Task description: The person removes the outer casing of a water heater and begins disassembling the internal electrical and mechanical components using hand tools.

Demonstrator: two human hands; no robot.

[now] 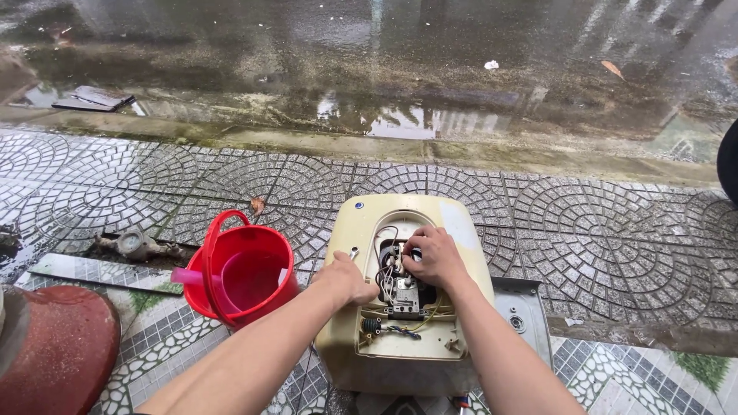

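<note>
A cream-coloured water heater tank (358, 230) lies on the paved ground with its cover off, showing wires and a small control part (404, 296) in an open recess. My left hand (347, 278) rests on the tank's left edge beside the opening, fingers curled. Reaching into the recess, my right hand (434, 256) has its fingers closed around a part among the wires; what it grips is hidden by the fingers.
A red plastic bucket (244, 278) with a pink scoop inside stands left of the tank. A grey metal cover plate (524, 317) lies at its right. A red rounded object (54, 346) sits bottom left. A water meter (134, 244) sits in a hole. Wet road lies beyond.
</note>
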